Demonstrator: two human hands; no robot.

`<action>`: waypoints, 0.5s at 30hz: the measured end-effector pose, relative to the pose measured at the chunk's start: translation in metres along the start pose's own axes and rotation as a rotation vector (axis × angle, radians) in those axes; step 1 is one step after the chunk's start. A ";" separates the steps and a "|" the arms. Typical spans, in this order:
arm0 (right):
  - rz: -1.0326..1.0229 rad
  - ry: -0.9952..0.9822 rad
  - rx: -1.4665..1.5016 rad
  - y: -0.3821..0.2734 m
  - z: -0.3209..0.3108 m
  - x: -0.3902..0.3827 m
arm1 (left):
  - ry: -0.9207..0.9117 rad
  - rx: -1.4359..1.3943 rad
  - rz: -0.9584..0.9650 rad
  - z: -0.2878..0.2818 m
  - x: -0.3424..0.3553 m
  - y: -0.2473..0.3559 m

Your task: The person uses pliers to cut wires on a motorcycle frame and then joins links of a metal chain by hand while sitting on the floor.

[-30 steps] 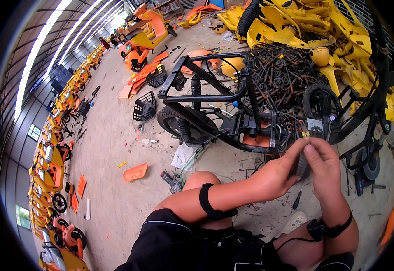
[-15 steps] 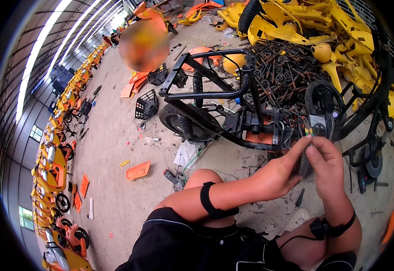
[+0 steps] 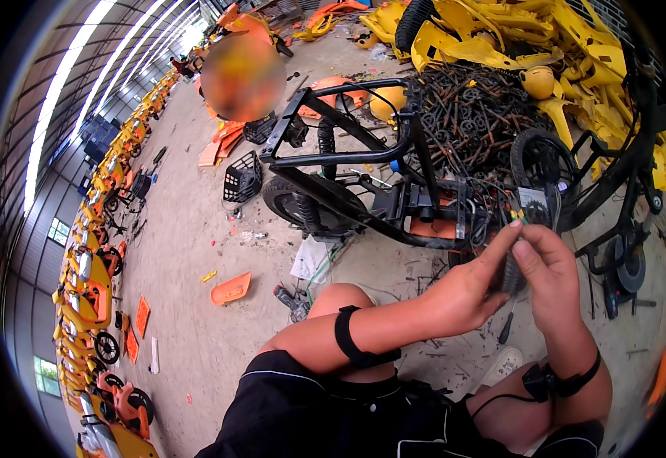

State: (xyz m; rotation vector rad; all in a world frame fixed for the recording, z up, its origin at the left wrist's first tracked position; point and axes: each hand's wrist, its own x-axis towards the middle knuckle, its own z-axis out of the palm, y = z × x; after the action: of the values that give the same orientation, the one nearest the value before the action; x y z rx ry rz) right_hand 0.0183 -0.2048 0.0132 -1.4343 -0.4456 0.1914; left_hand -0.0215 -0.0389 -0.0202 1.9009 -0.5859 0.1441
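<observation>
**Both hands on a small dark part beside the stripped frame**

I saw my left hand (image 3: 466,294) and my right hand (image 3: 546,267) meeting in front of my knees, both closed around a small dark ribbed part (image 3: 511,269). The left fingers pinched it from the side, index raised along its top; the right fingers wrapped it from the other side. What the part was, I could not tell. Each forearm wore a black strap, the left (image 3: 352,340) and the right (image 3: 558,380).

Just beyond the hands lay a black stripped bike frame (image 3: 348,156) on the concrete floor (image 3: 188,252), with a small wheel (image 3: 540,156) near it. Behind it sat a heap of rusty metal parts (image 3: 474,114) and yellow plastic shells (image 3: 516,30). An orange panel (image 3: 231,288) lay well apart to my left.
</observation>
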 end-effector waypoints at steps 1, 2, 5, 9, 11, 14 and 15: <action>0.001 -0.006 -0.003 -0.001 0.000 0.000 | -0.012 -0.005 -0.020 0.000 0.000 0.000; 0.002 -0.011 -0.005 -0.002 0.000 0.001 | -0.025 -0.010 -0.040 0.000 0.000 0.000; 0.004 0.006 -0.013 -0.001 -0.002 -0.001 | -0.055 -0.027 -0.103 -0.002 0.002 0.003; 0.019 0.020 -0.012 -0.004 0.001 0.004 | -0.008 -0.094 -0.094 0.002 0.005 -0.002; 0.029 0.015 -0.024 0.000 -0.001 0.007 | 0.036 -0.146 -0.062 0.003 0.008 0.001; 0.052 -0.018 0.161 -0.004 -0.002 0.012 | 0.098 -0.279 -0.097 0.000 0.010 -0.004; 0.070 -0.005 0.131 -0.001 -0.005 0.015 | 0.150 -0.330 -0.113 -0.002 0.013 -0.002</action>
State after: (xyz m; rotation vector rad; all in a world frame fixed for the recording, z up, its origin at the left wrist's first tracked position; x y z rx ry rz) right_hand 0.0333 -0.2039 0.0168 -1.3218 -0.3810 0.2757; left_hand -0.0086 -0.0413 -0.0166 1.5825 -0.3739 0.1087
